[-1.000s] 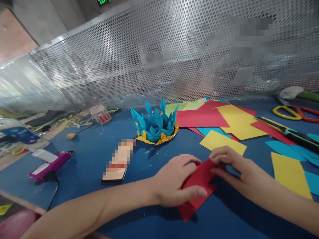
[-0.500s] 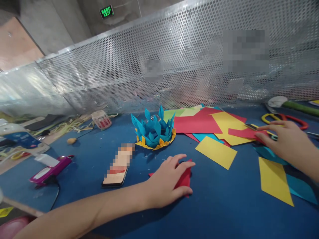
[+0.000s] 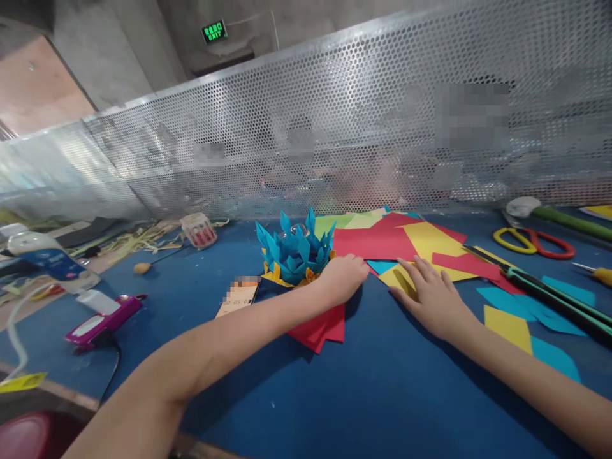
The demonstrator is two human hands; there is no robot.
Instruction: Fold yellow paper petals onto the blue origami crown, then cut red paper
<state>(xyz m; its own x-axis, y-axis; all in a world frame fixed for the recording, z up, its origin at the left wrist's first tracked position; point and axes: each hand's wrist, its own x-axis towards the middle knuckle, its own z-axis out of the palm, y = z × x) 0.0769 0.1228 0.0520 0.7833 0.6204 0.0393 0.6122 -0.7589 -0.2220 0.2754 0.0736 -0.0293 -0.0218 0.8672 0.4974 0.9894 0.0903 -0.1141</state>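
Note:
My left hand [image 3: 343, 279] reaches past the folded blue paper lotus [image 3: 299, 248], with its fingers curled together at the near edge of a red sheet [image 3: 375, 242]. What those fingers grip, if anything, is hidden. Several red paper pieces [image 3: 322, 330] lie partly under my left forearm. My right hand [image 3: 433, 292] has its fingers spread on yellow paper [image 3: 393, 279] at the front of the pile. Right of that hand lies a long black-and-mint tool [image 3: 549, 288] that looks like a utility knife.
Scissors [image 3: 538, 242] with yellow and red handles and a yellow-handled awl [image 3: 600, 274] lie to the right. A phone [image 3: 238, 296] is partly behind my left arm. A purple device [image 3: 102, 322] and a bottle [image 3: 45, 255] stand left. Perforated metal panels [image 3: 344, 127] line the back.
My left hand has moved up and away from the red pieces to the paper pile. My right hand has left the black-and-mint tool and shifted left onto yellow paper.

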